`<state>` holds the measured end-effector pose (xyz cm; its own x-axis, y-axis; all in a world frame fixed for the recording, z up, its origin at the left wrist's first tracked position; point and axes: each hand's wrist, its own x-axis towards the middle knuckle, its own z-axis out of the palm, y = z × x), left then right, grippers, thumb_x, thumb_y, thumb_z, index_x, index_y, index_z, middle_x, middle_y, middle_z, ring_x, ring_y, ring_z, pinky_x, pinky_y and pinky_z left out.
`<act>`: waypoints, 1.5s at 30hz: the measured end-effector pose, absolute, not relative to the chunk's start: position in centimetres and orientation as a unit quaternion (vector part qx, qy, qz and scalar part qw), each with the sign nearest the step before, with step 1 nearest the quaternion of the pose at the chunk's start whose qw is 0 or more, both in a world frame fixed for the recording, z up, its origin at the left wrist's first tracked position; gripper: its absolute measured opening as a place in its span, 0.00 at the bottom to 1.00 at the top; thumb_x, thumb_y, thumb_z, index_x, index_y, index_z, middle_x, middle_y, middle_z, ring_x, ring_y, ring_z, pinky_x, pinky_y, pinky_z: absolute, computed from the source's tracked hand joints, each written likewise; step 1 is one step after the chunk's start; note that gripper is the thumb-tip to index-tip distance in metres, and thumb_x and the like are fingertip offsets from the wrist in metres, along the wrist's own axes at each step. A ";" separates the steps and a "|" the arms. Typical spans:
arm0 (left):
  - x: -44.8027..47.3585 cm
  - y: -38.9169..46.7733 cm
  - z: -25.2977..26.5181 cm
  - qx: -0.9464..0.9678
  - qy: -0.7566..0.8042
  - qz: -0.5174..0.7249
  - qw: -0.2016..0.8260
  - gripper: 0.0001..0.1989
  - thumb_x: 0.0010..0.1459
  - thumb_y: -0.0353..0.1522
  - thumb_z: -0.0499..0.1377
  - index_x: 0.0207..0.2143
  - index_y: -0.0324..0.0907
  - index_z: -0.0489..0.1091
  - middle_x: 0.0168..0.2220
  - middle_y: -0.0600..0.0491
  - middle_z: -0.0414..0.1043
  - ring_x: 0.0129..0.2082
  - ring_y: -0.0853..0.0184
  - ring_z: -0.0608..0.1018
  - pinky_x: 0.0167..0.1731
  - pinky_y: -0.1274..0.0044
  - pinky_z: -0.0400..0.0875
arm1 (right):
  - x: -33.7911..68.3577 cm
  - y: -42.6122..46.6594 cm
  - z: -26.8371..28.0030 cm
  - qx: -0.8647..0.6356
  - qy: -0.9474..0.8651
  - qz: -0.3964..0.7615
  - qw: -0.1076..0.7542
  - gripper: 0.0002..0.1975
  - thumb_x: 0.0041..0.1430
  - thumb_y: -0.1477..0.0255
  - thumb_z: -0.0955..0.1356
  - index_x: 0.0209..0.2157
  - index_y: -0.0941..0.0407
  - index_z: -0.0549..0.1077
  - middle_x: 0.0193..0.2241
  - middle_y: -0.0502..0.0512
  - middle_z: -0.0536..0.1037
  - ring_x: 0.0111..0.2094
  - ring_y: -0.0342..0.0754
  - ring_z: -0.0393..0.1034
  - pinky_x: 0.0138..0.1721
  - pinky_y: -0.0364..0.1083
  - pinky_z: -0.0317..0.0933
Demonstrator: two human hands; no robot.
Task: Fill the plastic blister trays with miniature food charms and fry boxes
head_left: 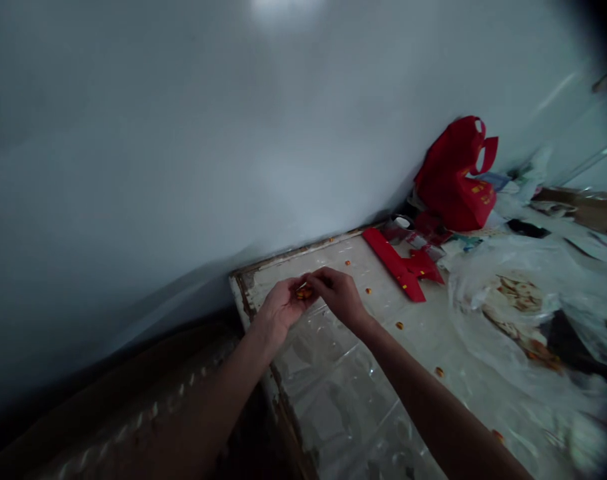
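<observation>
My left hand [279, 305] is cupped, palm up, near the far left corner of the table. In its palm lie several small orange pieces [304, 293] with dark markings, too small to name more exactly. Over that palm, my right hand [341, 293] has its thumb and fingers pinched together at the pieces. Whatever is between those fingertips is hidden. More orange pieces [368, 291] lie spaced out in a line on the table, running from the back edge past my right forearm toward the front right.
The table [328, 380] has a clear plastic cover and a worn edge along the wall. Farther right lie red folded strips [396, 267], a roll of tape [399, 224], a red bag [456, 180] and a large clear plastic bag [471, 327] among clutter.
</observation>
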<state>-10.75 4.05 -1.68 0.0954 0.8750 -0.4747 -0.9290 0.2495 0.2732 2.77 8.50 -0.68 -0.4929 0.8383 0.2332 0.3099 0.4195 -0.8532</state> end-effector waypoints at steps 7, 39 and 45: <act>-14.3 0.7 -2.1 -0.090 0.328 0.679 0.650 0.18 0.54 0.11 0.51 0.40 0.36 0.71 0.34 0.46 0.77 0.35 0.65 0.83 0.39 0.77 0.81 | 0.6 11.5 -1.5 -0.453 -0.579 0.584 0.344 0.15 0.45 0.61 0.76 0.30 0.57 0.79 0.28 0.55 0.81 0.27 0.44 0.74 0.30 0.41 0.68; -23.1 1.3 -3.7 -0.020 0.324 0.719 0.614 0.15 0.68 0.32 0.52 0.42 0.33 0.75 0.41 0.41 0.79 0.42 0.57 0.81 0.45 0.67 0.76 | -10.2 19.5 -3.4 -0.567 -0.769 0.270 0.119 0.11 0.45 0.67 0.78 0.33 0.56 0.83 0.30 0.56 0.82 0.32 0.48 0.76 0.28 0.40 0.59; -23.8 1.0 -4.1 -0.003 0.304 0.711 0.634 0.18 0.69 0.34 0.49 0.44 0.32 0.75 0.44 0.39 0.79 0.46 0.54 0.80 0.47 0.64 0.76 | -9.3 19.2 -2.6 -0.553 -0.762 0.307 0.136 0.15 0.45 0.64 0.78 0.32 0.60 0.82 0.29 0.58 0.81 0.29 0.48 0.74 0.27 0.40 0.60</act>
<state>-23.81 1.03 -4.06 -0.1969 0.8994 -0.3903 -0.9032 -0.0115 0.4291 -9.28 19.20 -2.63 -0.3504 0.9273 -0.1316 0.7601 0.1994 -0.6185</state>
